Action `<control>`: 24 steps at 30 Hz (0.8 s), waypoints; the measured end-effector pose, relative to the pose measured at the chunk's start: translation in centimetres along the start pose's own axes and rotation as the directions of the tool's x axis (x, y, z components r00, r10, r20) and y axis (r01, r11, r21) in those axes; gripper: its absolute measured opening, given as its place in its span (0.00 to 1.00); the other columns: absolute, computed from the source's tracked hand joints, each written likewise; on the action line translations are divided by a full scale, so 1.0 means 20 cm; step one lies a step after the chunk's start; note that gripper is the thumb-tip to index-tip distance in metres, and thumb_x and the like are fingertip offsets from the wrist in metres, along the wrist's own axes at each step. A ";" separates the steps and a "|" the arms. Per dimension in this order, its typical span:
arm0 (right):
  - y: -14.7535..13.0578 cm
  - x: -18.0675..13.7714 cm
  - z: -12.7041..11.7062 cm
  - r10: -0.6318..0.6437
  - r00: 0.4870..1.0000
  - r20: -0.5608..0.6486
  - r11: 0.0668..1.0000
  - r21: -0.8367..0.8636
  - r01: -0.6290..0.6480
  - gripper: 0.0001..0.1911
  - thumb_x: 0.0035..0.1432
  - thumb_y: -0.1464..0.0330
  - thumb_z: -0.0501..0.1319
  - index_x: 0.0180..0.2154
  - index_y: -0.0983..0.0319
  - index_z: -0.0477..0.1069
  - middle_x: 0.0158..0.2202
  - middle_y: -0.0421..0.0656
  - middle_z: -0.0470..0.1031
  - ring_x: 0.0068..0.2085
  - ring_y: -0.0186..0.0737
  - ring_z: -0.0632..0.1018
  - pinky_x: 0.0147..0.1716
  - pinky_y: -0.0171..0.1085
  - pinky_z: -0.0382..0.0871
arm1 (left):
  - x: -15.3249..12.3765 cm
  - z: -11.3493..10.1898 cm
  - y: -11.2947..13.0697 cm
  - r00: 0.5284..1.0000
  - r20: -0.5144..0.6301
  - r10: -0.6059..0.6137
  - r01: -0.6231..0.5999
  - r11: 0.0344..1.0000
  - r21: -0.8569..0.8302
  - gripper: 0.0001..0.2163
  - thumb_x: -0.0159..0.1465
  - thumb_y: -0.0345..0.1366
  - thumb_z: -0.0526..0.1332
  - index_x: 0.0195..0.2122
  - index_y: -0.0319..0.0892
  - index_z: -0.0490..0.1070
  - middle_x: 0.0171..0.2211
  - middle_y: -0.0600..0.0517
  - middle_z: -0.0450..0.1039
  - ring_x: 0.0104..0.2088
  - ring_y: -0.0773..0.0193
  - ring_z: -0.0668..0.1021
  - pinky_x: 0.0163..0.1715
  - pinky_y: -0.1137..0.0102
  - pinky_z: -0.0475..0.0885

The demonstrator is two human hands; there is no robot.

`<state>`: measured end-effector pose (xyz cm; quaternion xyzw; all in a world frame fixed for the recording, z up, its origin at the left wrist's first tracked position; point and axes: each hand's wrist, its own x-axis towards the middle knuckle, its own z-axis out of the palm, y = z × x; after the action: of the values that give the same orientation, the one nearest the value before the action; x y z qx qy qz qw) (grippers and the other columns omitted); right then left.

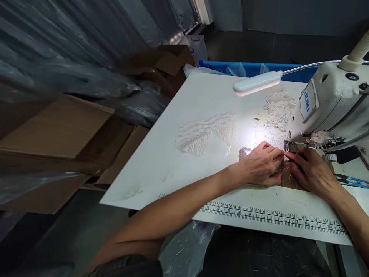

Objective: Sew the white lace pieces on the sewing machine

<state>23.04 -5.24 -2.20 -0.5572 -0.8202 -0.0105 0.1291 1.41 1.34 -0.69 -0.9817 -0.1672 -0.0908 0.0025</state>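
Observation:
A white sewing machine (325,104) stands at the right, its needle area just above my fingertips. White lace fabric (269,134) runs back from the needle across the table. My left hand (263,163) is closed, its fingertips pinching the lace edge left of the presser foot. From the other side my right hand (309,169) reaches in, fingers together on the same edge close to the needle. The fingers hide most of the held edge. A separate lace piece (207,132) lies flat on the table to the left.
A lamp (258,82) lights the sewing spot. Blue-handled thread snips (353,181) lie right of my right hand. A ruler strip (271,217) runs along the front edge of the white table (161,165). Cardboard boxes (54,127) stand at the left.

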 end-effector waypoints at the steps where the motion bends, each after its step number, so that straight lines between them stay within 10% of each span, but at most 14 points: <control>1: 0.00 0.00 0.00 -0.003 1.000 -0.004 1.000 -0.001 0.003 0.25 0.70 0.61 0.45 0.56 0.57 0.76 0.43 0.53 0.72 0.38 0.47 0.75 0.30 0.42 0.73 | 0.00 0.00 0.00 1.000 -0.005 -0.003 0.003 1.000 -0.003 0.20 0.70 0.42 0.48 0.47 0.32 0.73 0.46 0.41 0.74 0.41 0.56 0.75 0.47 0.60 0.69; 14: 0.01 0.00 0.01 -0.007 1.000 -0.021 0.999 0.042 0.008 0.25 0.70 0.61 0.46 0.55 0.60 0.76 0.41 0.55 0.75 0.41 0.52 0.78 0.38 0.49 0.76 | 0.01 0.00 -0.03 0.998 0.026 -0.062 0.063 0.996 -0.056 0.23 0.69 0.47 0.51 0.52 0.32 0.72 0.54 0.40 0.71 0.46 0.55 0.74 0.51 0.59 0.68; 24: 0.07 0.02 -0.13 0.229 0.969 0.089 0.891 0.383 -0.246 0.26 0.68 0.52 0.48 0.41 0.62 0.79 0.42 0.53 0.80 0.44 0.53 0.81 0.44 0.49 0.78 | 0.03 -0.02 -0.07 0.996 0.060 -0.068 0.073 0.993 -0.088 0.28 0.68 0.52 0.53 0.57 0.31 0.69 0.57 0.38 0.69 0.50 0.53 0.74 0.52 0.57 0.67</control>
<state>24.59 -4.73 0.28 -0.6162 -0.7341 0.1807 0.2208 1.40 2.81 -0.28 -0.9765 -0.1977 -0.0705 -0.0496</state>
